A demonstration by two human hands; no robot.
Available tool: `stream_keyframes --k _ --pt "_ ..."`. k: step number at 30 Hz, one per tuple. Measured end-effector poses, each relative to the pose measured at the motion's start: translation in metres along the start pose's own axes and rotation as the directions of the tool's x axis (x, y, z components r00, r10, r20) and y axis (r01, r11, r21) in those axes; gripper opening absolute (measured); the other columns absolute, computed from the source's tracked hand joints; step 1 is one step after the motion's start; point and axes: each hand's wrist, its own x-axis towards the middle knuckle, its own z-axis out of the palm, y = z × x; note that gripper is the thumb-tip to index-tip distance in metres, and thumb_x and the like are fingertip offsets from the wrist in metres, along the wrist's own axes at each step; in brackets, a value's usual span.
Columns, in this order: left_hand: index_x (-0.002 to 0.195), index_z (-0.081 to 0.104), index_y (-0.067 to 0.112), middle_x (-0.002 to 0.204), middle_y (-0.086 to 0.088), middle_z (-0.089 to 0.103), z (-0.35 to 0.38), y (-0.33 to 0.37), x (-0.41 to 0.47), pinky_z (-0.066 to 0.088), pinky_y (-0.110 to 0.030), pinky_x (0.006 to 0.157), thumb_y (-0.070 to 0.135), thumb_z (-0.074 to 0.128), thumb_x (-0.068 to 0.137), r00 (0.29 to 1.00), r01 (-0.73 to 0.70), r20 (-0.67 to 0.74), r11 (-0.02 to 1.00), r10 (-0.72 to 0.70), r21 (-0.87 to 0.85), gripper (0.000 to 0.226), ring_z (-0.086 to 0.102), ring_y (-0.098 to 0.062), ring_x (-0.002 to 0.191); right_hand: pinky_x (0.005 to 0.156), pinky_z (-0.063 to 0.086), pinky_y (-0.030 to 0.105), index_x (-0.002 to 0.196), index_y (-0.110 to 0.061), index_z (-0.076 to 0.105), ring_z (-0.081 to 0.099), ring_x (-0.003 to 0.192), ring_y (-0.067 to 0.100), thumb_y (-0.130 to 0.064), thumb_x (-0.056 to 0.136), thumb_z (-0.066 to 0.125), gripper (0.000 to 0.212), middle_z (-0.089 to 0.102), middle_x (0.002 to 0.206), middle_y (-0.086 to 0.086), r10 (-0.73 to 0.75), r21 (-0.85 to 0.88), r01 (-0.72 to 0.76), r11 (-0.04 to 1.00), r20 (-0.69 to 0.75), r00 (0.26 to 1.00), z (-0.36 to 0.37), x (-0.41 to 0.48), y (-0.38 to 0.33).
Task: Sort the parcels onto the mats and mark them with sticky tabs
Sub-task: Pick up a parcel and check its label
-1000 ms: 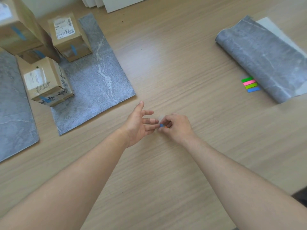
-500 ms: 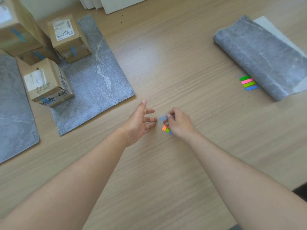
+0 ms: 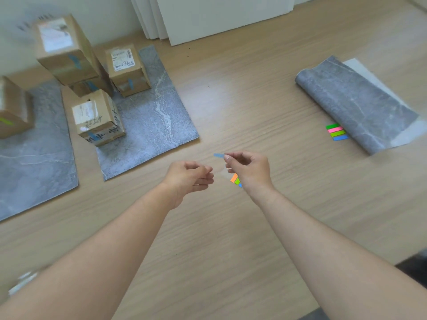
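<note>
Wood-grain surface: just off the mat's (image 3: 157, 125) near corner your right hand (image 3: 248, 168) pinches a blue tab (image 3: 219, 155), long axis pointing left toward the mat's nearest parcel (image 3: 98, 117), up-left of both hands; left hand (image 3: 188, 177), nearer it, hangs loosely curled, empty.

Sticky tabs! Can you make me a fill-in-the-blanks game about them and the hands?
1. The loose tab pinched by the right hand is coloured ____.
2. The left hand has loosely curled fingers and holds ____.
3. In the spare tab set beside the rolled mat, the strip next to the dark green one is ____.

Missing words: blue; nothing; pink.
</note>
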Motion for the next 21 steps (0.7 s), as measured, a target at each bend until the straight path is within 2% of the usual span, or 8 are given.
stream_keyframes --k 4,7,10,13,17,21 --pt "0.105 0.073 -0.002 0.095 -0.014 0.075 -0.027 0.0 -0.034 0.059 -0.036 0.089 0.017 0.075 0.089 0.996 -0.068 -0.056 0.993 0.063 -0.091 0.025 0.073 -0.03 0.099 0.073 0.059 0.026 0.09 -0.014 0.082 0.069 0.072 0.007 -0.011 0.085 0.082 0.006 0.078 0.082 0.001 -0.083 -0.03 0.085 0.996 0.065 0.994 0.025 -0.028 -0.025" --pt "0.102 0.075 0.001 0.094 -0.011 0.074 -0.048 0.0 -0.063 0.059 -0.036 0.091 0.018 0.075 0.089 0.988 -0.128 -0.104 0.976 0.111 -0.175 0.022 0.073 -0.026 0.098 0.07 0.053 0.021 0.091 -0.013 0.083 0.066 0.069 0.009 -0.009 0.085 0.082 0.007 0.076 0.086 0.002 -0.239 -0.107 0.253 0.962 0.129 0.962 0.043 -0.053 -0.04" --pt "0.097 0.077 0.004 0.096 -0.01 0.074 -0.069 -0.003 -0.093 0.058 -0.039 0.094 0.019 0.074 0.09 0.984 -0.167 -0.101 0.952 0.145 -0.257 0.018 0.072 -0.025 0.094 0.065 0.053 0.026 0.09 -0.016 0.083 0.063 0.065 0.016 -0.01 0.084 0.083 0.009 0.071 0.085 0.002 -0.44 -0.207 0.483 0.851 0.221 0.87 0.062 -0.08 -0.05" --pt "0.091 0.076 0.005 0.092 -0.008 0.072 -0.09 -0.013 -0.123 0.057 -0.039 0.095 0.02 0.075 0.089 0.979 -0.201 -0.097 0.933 0.18 -0.3 0.016 0.069 -0.024 0.091 0.063 0.053 0.029 0.091 -0.017 0.083 0.061 0.063 0.017 -0.011 0.085 0.082 0.008 0.066 0.085 0.001 -0.562 -0.282 0.633 0.721 0.296 0.772 0.082 -0.107 -0.055" --pt "0.097 0.073 -0.002 0.091 -0.011 0.07 -0.125 -0.039 -0.161 0.058 -0.039 0.093 0.014 0.078 0.086 0.965 -0.256 -0.136 0.922 0.225 -0.292 0.02 0.068 -0.021 0.085 0.065 0.054 0.03 0.095 -0.019 0.083 0.061 0.065 0.016 -0.012 0.084 0.081 0.013 0.066 0.089 -0.001 -0.6 -0.307 0.706 0.638 0.375 0.706 0.11 -0.155 -0.055" --pt "0.088 0.071 0.005 0.087 -0.011 0.07 -0.17 -0.081 -0.201 0.06 -0.035 0.084 0.01 0.074 0.088 0.949 -0.299 -0.175 0.92 0.261 -0.252 0.006 0.066 -0.02 0.077 0.069 0.052 0.02 0.104 -0.02 0.081 0.06 0.066 0.009 0.003 0.079 0.074 0.035 0.062 0.093 -0.006 -0.589 -0.37 0.698 0.614 0.374 0.716 0.143 -0.214 -0.046"
